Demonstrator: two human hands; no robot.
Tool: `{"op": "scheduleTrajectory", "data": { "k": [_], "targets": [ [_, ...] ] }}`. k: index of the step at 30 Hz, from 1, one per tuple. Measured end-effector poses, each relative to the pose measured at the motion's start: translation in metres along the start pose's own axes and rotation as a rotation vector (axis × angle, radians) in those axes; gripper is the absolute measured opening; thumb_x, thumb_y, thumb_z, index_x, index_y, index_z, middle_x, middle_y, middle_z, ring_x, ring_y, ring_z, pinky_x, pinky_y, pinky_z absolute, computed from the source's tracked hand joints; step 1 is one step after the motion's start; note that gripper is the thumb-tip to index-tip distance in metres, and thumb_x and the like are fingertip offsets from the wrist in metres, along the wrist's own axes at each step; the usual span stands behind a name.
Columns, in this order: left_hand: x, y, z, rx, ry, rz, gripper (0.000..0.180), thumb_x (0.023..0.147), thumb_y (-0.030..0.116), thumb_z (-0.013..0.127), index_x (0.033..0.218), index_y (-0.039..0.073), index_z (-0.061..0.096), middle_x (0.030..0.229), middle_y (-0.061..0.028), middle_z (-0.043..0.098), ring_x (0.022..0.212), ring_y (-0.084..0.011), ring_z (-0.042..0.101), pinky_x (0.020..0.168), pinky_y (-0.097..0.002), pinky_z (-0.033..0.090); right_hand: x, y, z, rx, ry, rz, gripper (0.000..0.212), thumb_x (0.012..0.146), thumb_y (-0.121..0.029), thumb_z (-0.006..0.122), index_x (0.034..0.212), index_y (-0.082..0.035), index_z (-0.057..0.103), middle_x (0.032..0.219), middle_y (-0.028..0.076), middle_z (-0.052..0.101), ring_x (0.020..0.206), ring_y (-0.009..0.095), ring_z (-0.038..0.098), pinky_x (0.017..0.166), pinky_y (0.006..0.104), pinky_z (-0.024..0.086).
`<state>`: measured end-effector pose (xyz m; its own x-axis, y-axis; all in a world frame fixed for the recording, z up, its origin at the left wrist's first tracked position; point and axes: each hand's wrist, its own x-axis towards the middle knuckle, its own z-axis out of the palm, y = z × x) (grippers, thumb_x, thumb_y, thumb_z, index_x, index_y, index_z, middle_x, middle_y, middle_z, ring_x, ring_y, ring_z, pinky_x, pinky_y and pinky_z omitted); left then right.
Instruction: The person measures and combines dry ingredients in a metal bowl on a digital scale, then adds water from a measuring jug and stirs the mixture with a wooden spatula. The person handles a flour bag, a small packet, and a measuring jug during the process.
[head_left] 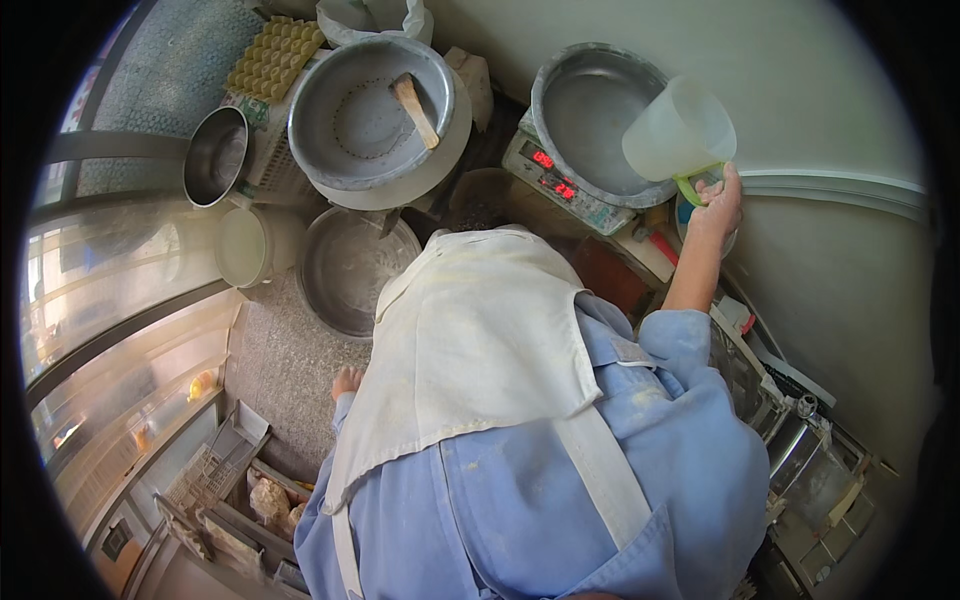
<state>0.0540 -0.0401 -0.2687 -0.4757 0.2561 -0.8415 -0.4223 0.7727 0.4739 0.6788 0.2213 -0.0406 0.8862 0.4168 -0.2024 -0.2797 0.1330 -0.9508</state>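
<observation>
My right hand (716, 205) grips the green handle of a translucent plastic jug (680, 130). The jug is tipped on its side over the right rim of a wide, empty-looking metal bowl (590, 120). That bowl sits on a digital scale (560, 185) with red digits lit. My left hand (347, 381) peeks out beside my white apron (470, 340) and rests on the speckled counter (280, 370); most of it is hidden, and nothing shows in it.
A large metal bowl (370, 110) holds a wooden scraper (415, 110). Around it are a yellow egg tray (275, 55), a steel pot (215, 155), a white bowl (243, 245) and a flat metal pan (345, 265). A metal machine (810, 470) stands lower right, a glass case (120, 330) on the left.
</observation>
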Motion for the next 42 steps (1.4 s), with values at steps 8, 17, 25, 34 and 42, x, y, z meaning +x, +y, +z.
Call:
{"op": "scheduleTrajectory", "data": {
  "k": [8, 17, 25, 34, 42],
  "targets": [
    [-0.018, -0.008, 0.034, 0.594, 0.266, 0.296, 0.045, 0.071, 0.024, 0.055, 0.105, -0.005, 0.05, 0.1, -0.0204, 0.056, 0.091, -0.0299, 0.054, 0.08, -0.0355, 0.042, 0.035, 0.018, -0.032, -0.25, -0.138, -0.107, 0.039, 0.069, 0.005, 0.049, 0.108, 0.001, 0.051, 0.1, 0.014, 0.056, 0.085, 0.026, 0.055, 0.071, 0.0399, 0.049],
    [-0.02, -0.01, 0.05, 0.45, 0.409, 0.113, 0.041, 0.067, 0.027, 0.059, 0.1, 0.002, 0.06, 0.1, -0.0182, 0.059, 0.096, -0.0308, 0.056, 0.084, -0.0352, 0.043, 0.029, 0.018, -0.012, -0.026, 0.061, -0.072, 0.022, 0.08, -0.028, 0.051, 0.089, -0.008, 0.057, 0.066, -0.001, 0.034, 0.056, 0.01, 0.039, 0.058, 0.0241, 0.043],
    [-0.04, 0.02, 0.062, 0.521, 0.47, 0.146, 0.042, 0.067, 0.029, 0.059, 0.1, 0.003, 0.058, 0.103, -0.0176, 0.058, 0.099, -0.0302, 0.054, 0.086, -0.0354, 0.042, 0.017, 0.007, 0.006, 0.026, 0.052, -0.048, 0.029, 0.076, -0.034, 0.053, 0.06, -0.01, 0.048, 0.051, -0.004, 0.025, 0.043, 0.007, 0.025, 0.055, 0.0249, 0.043],
    [-0.05, 0.034, 0.06, 0.456, 0.406, 0.094, 0.047, 0.066, 0.028, 0.061, 0.106, 0.004, 0.055, 0.107, -0.0173, 0.056, 0.103, -0.0286, 0.052, 0.088, -0.0338, 0.041, 0.012, 0.002, 0.012, 0.012, 0.125, -0.002, 0.03, 0.076, -0.033, 0.052, 0.059, -0.01, 0.046, 0.05, -0.004, 0.026, 0.041, 0.007, 0.024, 0.054, 0.0253, 0.042],
    [-0.03, 0.012, 0.054, 0.525, 0.443, 0.117, 0.056, 0.061, 0.033, 0.065, 0.106, 0.001, 0.057, 0.102, -0.0183, 0.059, 0.098, -0.0287, 0.056, 0.085, -0.0339, 0.043, 0.008, 0.0, 0.007, 0.04, 0.064, -0.004, 0.027, 0.076, -0.031, 0.052, 0.06, -0.01, 0.047, 0.051, -0.004, 0.027, 0.043, 0.006, 0.026, 0.053, 0.0228, 0.038]
  ]
}}
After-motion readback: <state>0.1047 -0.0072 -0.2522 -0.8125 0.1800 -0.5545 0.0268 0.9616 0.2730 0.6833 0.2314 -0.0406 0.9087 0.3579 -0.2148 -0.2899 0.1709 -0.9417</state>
